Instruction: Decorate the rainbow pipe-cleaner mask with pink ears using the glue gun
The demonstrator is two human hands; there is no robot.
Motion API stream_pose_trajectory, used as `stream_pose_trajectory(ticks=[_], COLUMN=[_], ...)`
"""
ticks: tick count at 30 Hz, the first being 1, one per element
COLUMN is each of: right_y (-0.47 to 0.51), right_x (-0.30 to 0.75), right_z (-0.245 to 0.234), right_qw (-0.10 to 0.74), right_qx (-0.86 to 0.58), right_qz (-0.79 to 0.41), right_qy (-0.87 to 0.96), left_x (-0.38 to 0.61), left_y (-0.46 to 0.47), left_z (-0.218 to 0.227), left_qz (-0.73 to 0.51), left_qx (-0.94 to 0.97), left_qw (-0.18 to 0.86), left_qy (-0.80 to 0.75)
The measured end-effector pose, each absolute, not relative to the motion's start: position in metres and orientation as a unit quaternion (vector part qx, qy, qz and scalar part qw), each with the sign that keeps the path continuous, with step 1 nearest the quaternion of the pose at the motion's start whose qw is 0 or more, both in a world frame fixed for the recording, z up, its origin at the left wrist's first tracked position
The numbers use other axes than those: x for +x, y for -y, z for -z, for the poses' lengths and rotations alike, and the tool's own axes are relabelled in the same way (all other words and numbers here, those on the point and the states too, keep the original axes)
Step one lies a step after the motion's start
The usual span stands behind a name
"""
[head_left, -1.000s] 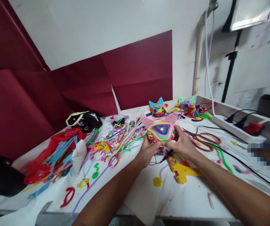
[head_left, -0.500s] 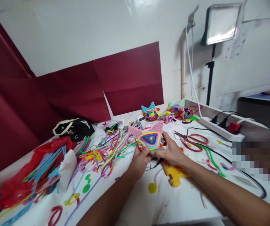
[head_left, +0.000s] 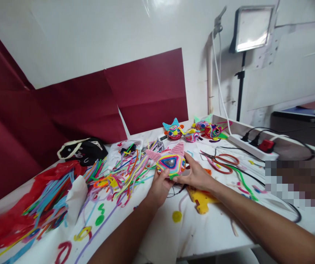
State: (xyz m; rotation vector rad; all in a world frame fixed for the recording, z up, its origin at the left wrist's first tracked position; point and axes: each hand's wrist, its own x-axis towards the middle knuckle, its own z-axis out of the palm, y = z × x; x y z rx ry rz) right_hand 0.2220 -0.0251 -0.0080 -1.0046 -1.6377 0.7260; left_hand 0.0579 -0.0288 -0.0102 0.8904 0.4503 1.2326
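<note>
Facing a yellow disc [head_left: 177,216] low in the centre of the frame and, up and right of it, a yellow glue gun [head_left: 201,200]. Holding a striped toy [head_left: 171,164] slightly below and right of the frame's centre, over the table [head_left: 212,236]. Clamping the fingers of the left hand [head_left: 160,187] around its lower left, pressing a thumb against the front; closing those of the right hand [head_left: 198,176] on its right side and lower edge. Judging by the fuzzy wrapping, probably weighing little, feeling soft outside and firmer within, and hardly slipping. Best being held by the rounded sides, sparing the pink points at the top, seeming likelier to bend or come loose. Seeing beyond, pipe cleaners [head_left: 47,198] heaped on red plastic [head_left: 4,223] at the left, scissors [head_left: 214,158] right of the toy, and a power strip [head_left: 252,148] at middle right. Finding more toys [head_left: 174,131] grouped right of centre, then a lamp [head_left: 253,29] at the upper right.
</note>
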Motion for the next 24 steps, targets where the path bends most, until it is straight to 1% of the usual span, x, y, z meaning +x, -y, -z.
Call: stream_pose_trajectory(ticks=[5, 9, 12, 15, 19, 24], right_y=[0.017, 0.008, 0.007, 0.008, 0.010, 0.013], right_x=[0.240, 0.267, 0.284, 0.297, 0.322, 0.361], right_z=[-0.005, -0.023, -0.033, -0.040, -0.039, -0.021], right_qw=[0.534, 0.556, 0.553, 0.530, 0.491, 0.402], right_qx=[-0.422, -0.431, -0.444, -0.466, -0.521, -0.607], right_qz=[-0.314, -0.314, -0.310, -0.292, -0.235, -0.144], right_qy=[0.662, 0.637, 0.633, 0.645, 0.657, 0.670], left_x=[0.055, 0.054, 0.053, 0.051, 0.050, 0.050], left_y=[0.026, 0.024, 0.022, 0.022, 0.023, 0.022], left_z=[0.009, 0.007, 0.007, 0.006, 0.003, 0.001], left_qz=[-0.555, -0.569, -0.574, -0.571, -0.564, -0.564], left_qx=[0.383, 0.350, 0.337, 0.327, 0.317, 0.304], left_qw=[0.711, 0.710, 0.704, 0.704, 0.708, 0.716], left_qy=[-0.198, -0.226, -0.248, -0.266, -0.282, -0.276])
